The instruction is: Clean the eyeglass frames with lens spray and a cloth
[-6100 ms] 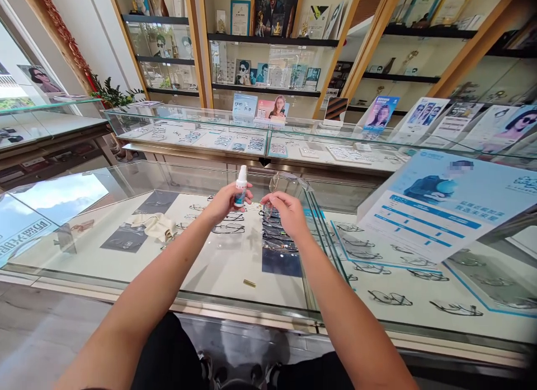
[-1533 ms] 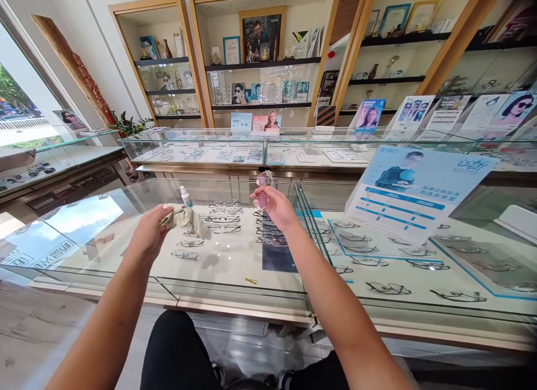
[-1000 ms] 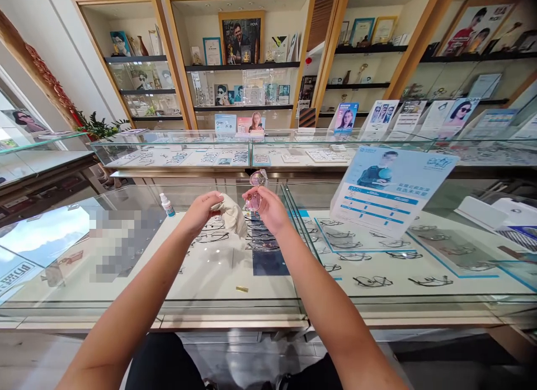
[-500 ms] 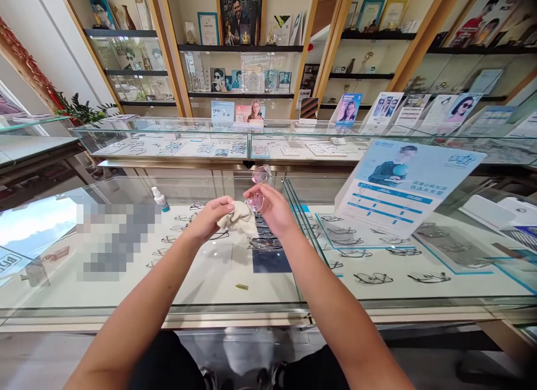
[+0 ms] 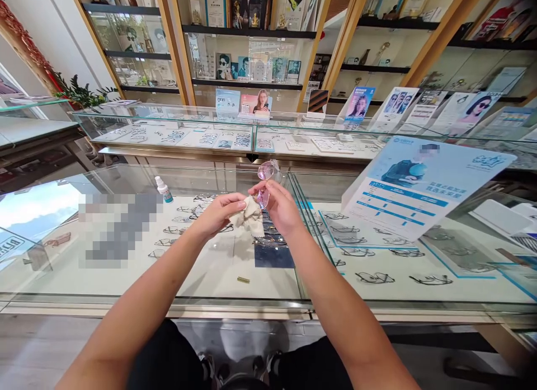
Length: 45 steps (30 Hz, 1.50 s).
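Above the glass counter, my right hand [image 5: 282, 206] pinches a pair of eyeglasses [image 5: 265, 170] with round, pink-tinted lenses. The glasses are tilted on end, one lens above the other. My left hand [image 5: 222, 212] is closed on a cream cleaning cloth [image 5: 251, 219], which hangs in crumpled folds beside the lower lens. Whether the cloth touches that lens I cannot tell. Both hands nearly meet at the glasses, and the fingers partly cover the frame and the lower lens.
A small spray bottle [image 5: 164, 189] stands on the glass display counter [image 5: 201, 289] at left. Several eyeglasses [image 5: 375, 277] lie inside under glass. A large blue-and-white sign [image 5: 419, 183] leans at right. A second display case [image 5: 176, 117] runs behind, before the shelves.
The view has tilted slightly down and shifted. The cloth has bunched a little and sits closer to the lower lens. Both hands keep their holds.
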Tool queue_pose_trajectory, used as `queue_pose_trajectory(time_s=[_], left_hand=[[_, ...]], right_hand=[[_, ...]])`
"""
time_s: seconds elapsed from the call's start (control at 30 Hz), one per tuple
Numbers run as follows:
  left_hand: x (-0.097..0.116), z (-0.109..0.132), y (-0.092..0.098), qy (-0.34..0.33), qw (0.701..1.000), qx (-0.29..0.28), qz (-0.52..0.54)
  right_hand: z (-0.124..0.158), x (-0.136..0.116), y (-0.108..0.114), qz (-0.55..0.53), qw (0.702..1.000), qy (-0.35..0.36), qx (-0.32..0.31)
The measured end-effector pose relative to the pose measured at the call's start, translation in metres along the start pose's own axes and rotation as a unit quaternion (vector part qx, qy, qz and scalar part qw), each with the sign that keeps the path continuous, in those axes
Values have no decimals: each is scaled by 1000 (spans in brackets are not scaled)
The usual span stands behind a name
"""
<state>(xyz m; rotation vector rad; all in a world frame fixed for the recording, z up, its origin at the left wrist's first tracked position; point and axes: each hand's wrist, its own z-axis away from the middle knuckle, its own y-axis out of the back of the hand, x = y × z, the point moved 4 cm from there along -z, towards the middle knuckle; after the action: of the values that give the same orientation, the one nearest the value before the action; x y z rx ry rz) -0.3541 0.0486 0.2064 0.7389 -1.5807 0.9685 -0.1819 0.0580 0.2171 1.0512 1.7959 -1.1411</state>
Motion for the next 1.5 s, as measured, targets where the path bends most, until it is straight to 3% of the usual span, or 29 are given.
queue_pose_trajectory(time_s=[0.1,0.47,0.77,1.17,1.4,1.5], left_hand=[[2,0,-1,-5,1000,-7,6],[0,-3,8,1,999,48,22],[5,-2,8,-22,999,31,16],[0,-9,19,-11,991,93,100],[4,-6,13,-1,995,45,84],[4,-5,10,-4,997,51,54]], right_hand=[[0,0,1,-11,1000,1,-2],[2,-2,2,-31,999,9,-6],[4,-3,-3,-36,998,-15,-40],[4,3,-5,-25,999,-20,-22],[5,4,-5,-21,999,-33,-18],[6,5,-6,-21,999,-33,-15]])
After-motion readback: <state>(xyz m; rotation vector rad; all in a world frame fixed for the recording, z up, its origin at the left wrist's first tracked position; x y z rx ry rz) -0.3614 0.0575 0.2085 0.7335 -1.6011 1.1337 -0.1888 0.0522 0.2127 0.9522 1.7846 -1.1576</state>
